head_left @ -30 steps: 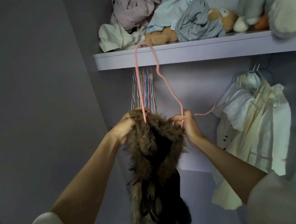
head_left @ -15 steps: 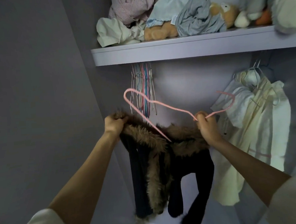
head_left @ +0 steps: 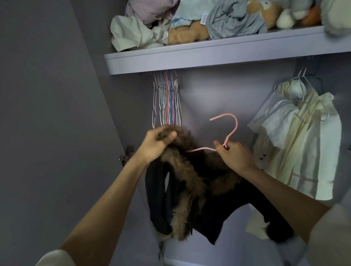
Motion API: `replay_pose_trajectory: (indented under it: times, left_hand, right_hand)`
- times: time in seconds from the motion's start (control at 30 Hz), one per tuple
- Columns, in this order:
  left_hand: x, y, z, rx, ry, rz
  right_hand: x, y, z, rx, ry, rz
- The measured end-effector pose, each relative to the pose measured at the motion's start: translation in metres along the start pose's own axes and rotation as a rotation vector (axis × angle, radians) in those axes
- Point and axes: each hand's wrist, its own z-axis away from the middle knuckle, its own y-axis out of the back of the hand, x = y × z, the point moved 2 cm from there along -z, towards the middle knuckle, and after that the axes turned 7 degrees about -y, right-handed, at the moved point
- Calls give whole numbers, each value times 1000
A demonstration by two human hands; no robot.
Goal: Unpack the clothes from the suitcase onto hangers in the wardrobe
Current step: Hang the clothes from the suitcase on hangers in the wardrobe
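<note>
Pink hanger (head_left: 228,133) hook up, held by right hand (head_left: 234,157).

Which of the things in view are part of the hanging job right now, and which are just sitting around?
In the job:
- fur-trimmed dark garment, gripped by the left hand
- pink hanger, pinched by the right hand
- spare hangers under the shelf

Just lying about:
- cream clothes, already hung
- crumpled clothes on the shelf
- soft toys

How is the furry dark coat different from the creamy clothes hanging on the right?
The furry dark coat is black with brown fur; the creamy clothes are pale and smooth. The coat is held up by both hands; the creamy clothes already hang under the shelf. Both sit on thin wire hangers.
</note>
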Motion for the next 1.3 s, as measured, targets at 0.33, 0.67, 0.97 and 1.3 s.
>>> replay_pose_trajectory:
  times: [0.33,0.67,0.97,1.3]
  left_hand:
    - [-26,-3,12,-223,103,-1087]
    - [-18,-28,13,14,-160,-954]
    - [-35,-16,11,212,-37,-854]
    - [-57,-4,19,268,44,-515]
  right_hand:
    - [3,11,-2,182,156,-243]
    - [-2,25,-7,-23,72,-477]
    - [58,22,-8,-69,143,152]
    - [60,38,-6,104,62,137]
